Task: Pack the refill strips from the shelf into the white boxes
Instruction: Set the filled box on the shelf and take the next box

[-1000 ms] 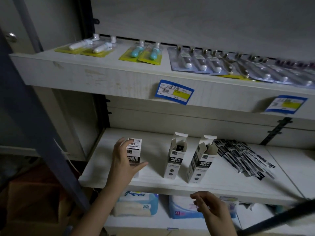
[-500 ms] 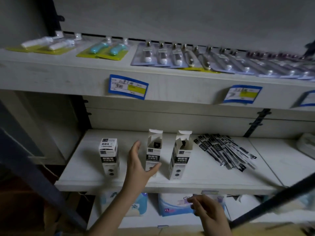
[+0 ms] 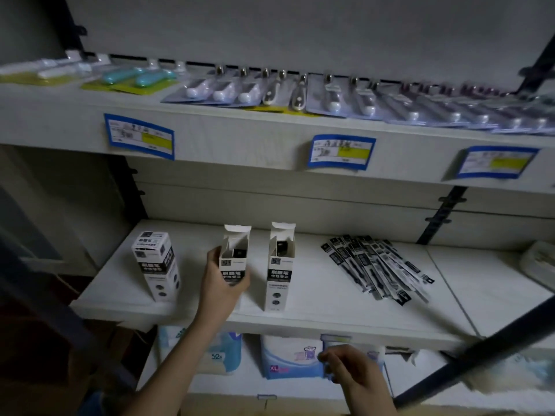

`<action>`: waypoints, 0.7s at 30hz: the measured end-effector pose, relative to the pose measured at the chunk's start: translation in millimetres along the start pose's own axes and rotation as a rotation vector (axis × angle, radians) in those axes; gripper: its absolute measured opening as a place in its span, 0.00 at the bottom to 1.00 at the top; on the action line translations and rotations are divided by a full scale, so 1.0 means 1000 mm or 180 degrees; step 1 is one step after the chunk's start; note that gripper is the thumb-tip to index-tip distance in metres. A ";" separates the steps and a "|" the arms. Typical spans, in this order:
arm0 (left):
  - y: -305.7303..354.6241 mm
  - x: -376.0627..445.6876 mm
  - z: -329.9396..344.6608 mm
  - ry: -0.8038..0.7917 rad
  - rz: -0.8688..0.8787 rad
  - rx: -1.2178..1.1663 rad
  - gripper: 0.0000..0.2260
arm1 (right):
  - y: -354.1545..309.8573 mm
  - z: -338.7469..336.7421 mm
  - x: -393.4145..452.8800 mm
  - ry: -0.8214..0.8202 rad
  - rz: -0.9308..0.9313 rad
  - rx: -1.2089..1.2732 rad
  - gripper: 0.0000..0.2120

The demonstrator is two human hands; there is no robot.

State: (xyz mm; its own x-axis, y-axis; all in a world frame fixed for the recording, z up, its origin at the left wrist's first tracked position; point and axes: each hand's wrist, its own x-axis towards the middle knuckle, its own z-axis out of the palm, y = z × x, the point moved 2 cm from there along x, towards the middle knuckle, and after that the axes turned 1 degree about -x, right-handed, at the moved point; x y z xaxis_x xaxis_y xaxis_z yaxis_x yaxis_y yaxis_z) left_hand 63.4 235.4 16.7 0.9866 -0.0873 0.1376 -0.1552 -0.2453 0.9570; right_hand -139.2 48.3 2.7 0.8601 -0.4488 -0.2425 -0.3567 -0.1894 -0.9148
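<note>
3 white boxes (image 3: 277, 271); left hand (image 3: 220, 283) grips 1.

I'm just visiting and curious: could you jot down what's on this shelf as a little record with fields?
closed box: white box, upright, left end of shelf
open boxes: middle box and right box, flaps up
left hand: left hand grips the middle box
right hand: right hand below the shelf, fingers loosely curled, holds nothing
refill strips: pile lying right of the boxes
</note>
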 end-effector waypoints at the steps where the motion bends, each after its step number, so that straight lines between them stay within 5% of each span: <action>1: 0.003 -0.005 -0.002 0.0047 -0.0051 -0.0026 0.27 | -0.003 -0.004 0.002 -0.0021 -0.0048 0.0008 0.11; 8: 0.045 -0.044 -0.021 0.0320 -0.0002 -0.0349 0.27 | -0.034 -0.023 0.011 -0.0282 -0.0390 0.0065 0.11; 21: 0.054 -0.104 0.035 -0.0578 0.0045 -0.0448 0.33 | 0.010 -0.049 -0.007 0.0044 -0.0127 0.0165 0.08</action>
State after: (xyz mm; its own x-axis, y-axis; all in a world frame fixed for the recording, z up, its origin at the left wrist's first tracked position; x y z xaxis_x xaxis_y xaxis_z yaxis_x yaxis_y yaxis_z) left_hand -49.5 197.2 44.6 0.9573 -0.2651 0.1154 -0.1481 -0.1068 0.9832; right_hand -167.3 6.6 10.9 0.8679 -0.4541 -0.2014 -0.3027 -0.1619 -0.9392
